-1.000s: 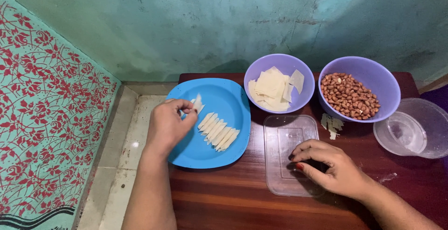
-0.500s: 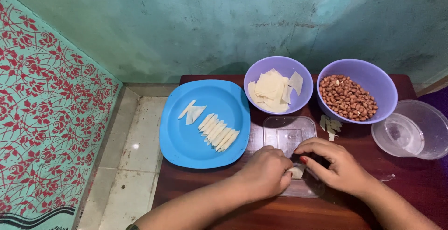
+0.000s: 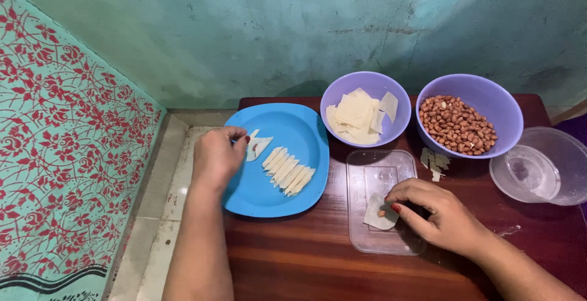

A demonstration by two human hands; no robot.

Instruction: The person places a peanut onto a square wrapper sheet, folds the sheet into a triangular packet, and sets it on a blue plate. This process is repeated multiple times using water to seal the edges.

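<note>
the wrapper square (image 3: pixel 380 211) with one peanut lies on the clear lid (image 3: pixel 382 200), pinned under the right hand (image 3: pixel 441 215) fingertips, just left of them. left hand (image 3: pixel 217 156) pinches a folded piece (image 3: pixel 257 146) at the blue plate (image 3: pixel 287 200), its long axis hidden by fingers.

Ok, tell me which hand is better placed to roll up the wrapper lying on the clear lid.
The right hand. Its fingers already touch the wrapper with a peanut on the clear lid. The left hand is over at the blue plate.
</note>
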